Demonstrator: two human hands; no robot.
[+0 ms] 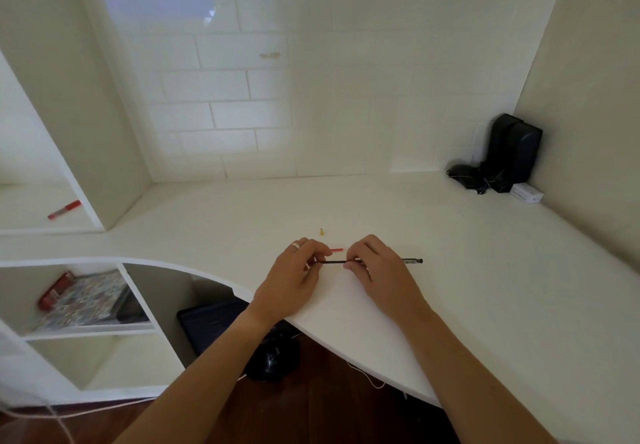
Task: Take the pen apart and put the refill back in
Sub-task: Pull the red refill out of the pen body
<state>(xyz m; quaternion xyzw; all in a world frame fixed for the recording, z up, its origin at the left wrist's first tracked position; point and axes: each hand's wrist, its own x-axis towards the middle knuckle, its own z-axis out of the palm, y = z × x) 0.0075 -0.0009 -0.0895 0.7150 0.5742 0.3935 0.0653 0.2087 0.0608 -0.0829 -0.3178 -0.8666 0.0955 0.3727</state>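
The pen is already apart: its tip (321, 232) and a red piece (336, 250) lie on the desk (450, 270). The left hand (294, 270) pinches the thin refill (332, 262), and the right hand (375, 265) grips the barrel (412, 261). The refill seems partly inside; closing remains.

Head-worn view, steeply down onto desk (485, 270)

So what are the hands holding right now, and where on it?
The left hand pinches the thin black refill at its left end. The right hand grips the pen barrel near its open left end.

Probably a home study nook: white built-in desk (450, 270), cubby shelves (138, 291), brick wall (277, 97).
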